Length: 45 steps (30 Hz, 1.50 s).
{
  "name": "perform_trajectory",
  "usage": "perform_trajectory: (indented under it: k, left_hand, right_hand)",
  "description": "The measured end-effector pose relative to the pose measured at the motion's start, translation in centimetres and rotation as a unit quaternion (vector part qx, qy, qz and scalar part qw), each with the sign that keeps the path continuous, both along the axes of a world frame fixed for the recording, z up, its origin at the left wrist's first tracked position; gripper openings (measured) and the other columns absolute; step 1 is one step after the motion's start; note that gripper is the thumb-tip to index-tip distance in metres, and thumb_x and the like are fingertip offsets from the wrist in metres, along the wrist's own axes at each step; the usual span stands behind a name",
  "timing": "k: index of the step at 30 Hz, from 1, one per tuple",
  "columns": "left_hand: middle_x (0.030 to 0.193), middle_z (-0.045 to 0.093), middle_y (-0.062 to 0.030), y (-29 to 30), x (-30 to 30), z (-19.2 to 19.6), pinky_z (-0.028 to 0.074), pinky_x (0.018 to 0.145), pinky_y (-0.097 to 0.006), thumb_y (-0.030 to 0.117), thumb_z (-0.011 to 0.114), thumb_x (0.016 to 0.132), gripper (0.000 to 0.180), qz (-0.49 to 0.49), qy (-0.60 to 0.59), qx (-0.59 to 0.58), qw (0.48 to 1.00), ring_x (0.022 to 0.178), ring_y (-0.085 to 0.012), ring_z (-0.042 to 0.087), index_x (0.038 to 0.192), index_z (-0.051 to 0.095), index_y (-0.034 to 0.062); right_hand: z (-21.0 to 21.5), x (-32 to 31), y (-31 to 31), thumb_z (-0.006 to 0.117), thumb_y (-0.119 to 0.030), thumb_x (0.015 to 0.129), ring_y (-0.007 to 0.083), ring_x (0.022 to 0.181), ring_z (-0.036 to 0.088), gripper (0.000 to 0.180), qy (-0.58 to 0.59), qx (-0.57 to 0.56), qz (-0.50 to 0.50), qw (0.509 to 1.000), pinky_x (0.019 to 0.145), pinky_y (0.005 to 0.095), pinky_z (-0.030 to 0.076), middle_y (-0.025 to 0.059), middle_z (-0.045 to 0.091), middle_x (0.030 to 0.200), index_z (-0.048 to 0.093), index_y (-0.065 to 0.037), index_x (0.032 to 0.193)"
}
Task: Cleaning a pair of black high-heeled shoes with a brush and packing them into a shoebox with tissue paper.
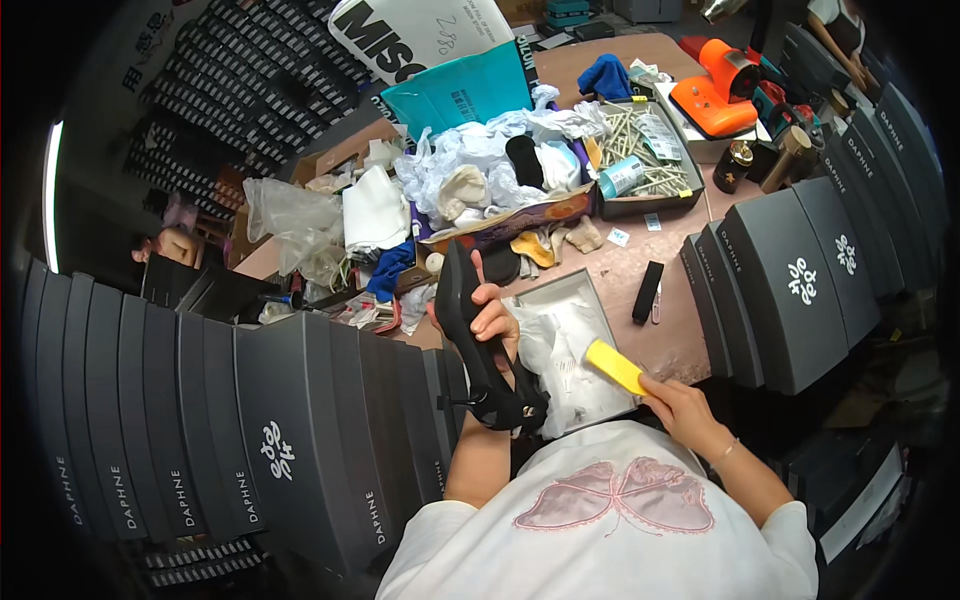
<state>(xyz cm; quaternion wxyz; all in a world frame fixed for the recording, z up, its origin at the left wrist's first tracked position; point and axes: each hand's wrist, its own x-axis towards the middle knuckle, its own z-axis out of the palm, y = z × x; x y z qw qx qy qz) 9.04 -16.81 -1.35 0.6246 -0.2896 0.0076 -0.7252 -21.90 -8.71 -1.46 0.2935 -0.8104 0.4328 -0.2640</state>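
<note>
The left hand (492,318) is closed around a black high-heeled shoe (478,350), held upright with its long axis running away from the body, while the right hand (672,400) pinches a yellow block (615,366) just right of it, above the open box (572,352).

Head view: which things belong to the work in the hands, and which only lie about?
In use:
- black high-heeled shoe, in left hand
- yellow block, in right hand
- open shoe box with white paper

Lying about:
- orange tool
- tray of sticks
- stacked grey boxes
- blue cloth
</note>
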Motion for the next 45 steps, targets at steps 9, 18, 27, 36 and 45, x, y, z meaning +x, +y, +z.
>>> perform_trajectory:
  k: [9, 18, 27, 36, 45]
  left_hand:
    - [0.104, 0.051, -0.0194, 7.0, -6.2, -2.6, 0.047, 0.05, -0.03, 0.061, 0.055, 0.083, 0.087, -0.104, -0.141, 0.112, 0.978, 0.07, -0.0221, 0.046, 0.143, 0.03, 0.0039]
    - [0.12, 0.056, -0.0168, 6.4, -4.8, 2.1, 0.057, 0.066, -0.036, 0.058, 0.048, 0.087, 0.073, -0.016, -0.478, 0.246, 0.843, 0.09, -0.0304, 0.065, 0.138, 0.039, 0.0062]
    - [0.151, 0.026, -0.0074, 5.3, -4.4, 2.6, 0.025, 0.108, -0.048, 0.05, 0.041, 0.098, 0.068, -0.01, -0.613, 0.202, 0.764, 0.14, -0.0228, 0.023, 0.151, 0.018, 0.0143]
    - [0.128, 0.055, -0.011, 9.5, -5.0, -3.8, 0.047, 0.092, -0.058, 0.054, 0.035, 0.098, 0.056, -0.272, -0.554, 0.278, 0.736, 0.115, -0.0332, 0.057, 0.133, 0.047, 0.0112]
    - [0.122, 0.056, -0.017, 11.2, -6.7, -4.7, 0.044, 0.102, -0.048, 0.045, 0.047, 0.096, 0.053, -0.314, -0.369, 0.21, 0.849, 0.114, -0.0337, 0.057, 0.13, 0.048, 0.0047]
  right_hand:
    - [3.4, 1.4, -11.7, 0.061, -0.008, 0.086, 0.0273, 0.064, 0.062, 0.034, 0.129, -0.065, -0.061, 0.988, 0.055, 0.0349, 0.049, 0.0126, 0.058, 0.072, 0.062, -0.01, 0.121]
    - [3.1, 2.2, -9.1, 0.072, -0.021, 0.083, 0.026, 0.114, 0.058, 0.064, -0.144, 0.21, -0.068, 0.964, 0.092, 0.0349, 0.047, 0.0209, 0.057, 0.127, 0.044, -0.002, 0.138]
    - [0.7, 7.4, -9.2, 0.068, -0.01, 0.077, 0.0142, 0.07, 0.062, 0.042, -0.285, 0.432, -0.096, 0.85, 0.061, 0.0254, 0.05, 0.0068, 0.063, 0.087, 0.053, 0.0, 0.115]
    - [1.8, 8.3, -7.2, 0.048, 0.0, 0.081, 0.0054, 0.068, 0.051, 0.035, -0.341, 0.381, 0.035, 0.859, 0.06, 0.0218, 0.044, -0.0004, 0.057, 0.084, 0.05, 0.0, 0.116]
    - [2.9, 11.0, -5.7, 0.057, -0.01, 0.09, 0.0121, 0.087, 0.057, 0.022, -0.354, 0.298, 0.185, 0.867, 0.077, 0.0285, 0.048, 0.0045, 0.061, 0.094, 0.057, 0.0, 0.11]
